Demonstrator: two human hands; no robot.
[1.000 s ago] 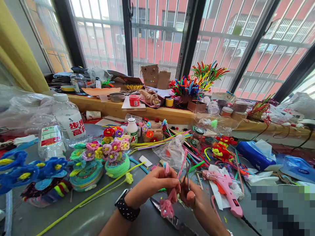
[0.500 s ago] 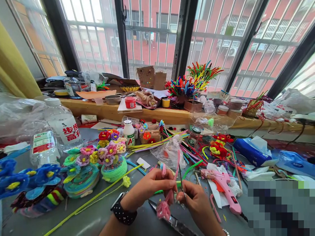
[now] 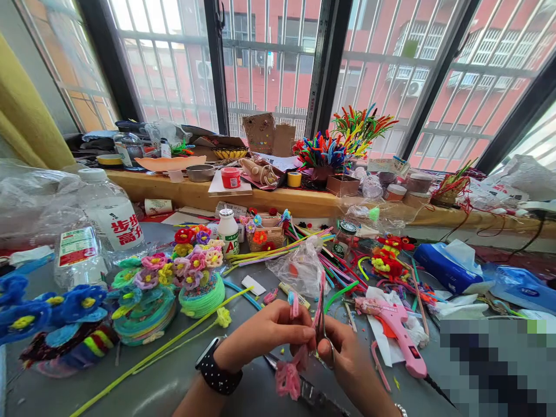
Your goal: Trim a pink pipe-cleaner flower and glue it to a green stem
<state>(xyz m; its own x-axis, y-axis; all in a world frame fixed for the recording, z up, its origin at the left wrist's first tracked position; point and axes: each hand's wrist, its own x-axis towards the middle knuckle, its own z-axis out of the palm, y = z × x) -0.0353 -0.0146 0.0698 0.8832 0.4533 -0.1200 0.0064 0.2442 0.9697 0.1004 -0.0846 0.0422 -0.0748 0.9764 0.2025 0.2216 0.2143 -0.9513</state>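
My left hand (image 3: pixel 280 327), with a dotted black watch strap at the wrist, pinches a pink pipe cleaner. Its looped pink flower (image 3: pixel 288 379) hangs below the fingers, and a straight pink end (image 3: pixel 319 295) sticks up. A second short pink and blue piece (image 3: pixel 294 304) shows at the same fingers. My right hand (image 3: pixel 341 350) is closed on small metal scissors (image 3: pixel 322 324), blades upward beside the pink end. Whether the blades touch it, I cannot tell. Beneath the hands lies a long dark tool (image 3: pixel 319 399) with a shiny tip, partly hidden.
Pipe-cleaner flower pots (image 3: pixel 202 298) and a long yellow pipe cleaner (image 3: pixel 160 353) lie to the left. On the right are a pink glue gun (image 3: pixel 397 330) and a blue tissue pack (image 3: pixel 447 266). Behind are a plastic bag (image 3: pixel 299 266), a glass jar (image 3: pixel 344 238) and loose pipe cleaners.
The pink flower has turned slightly below my left hand. The scissors and the pink stem have shifted a little to the right, and the view has moved slightly.
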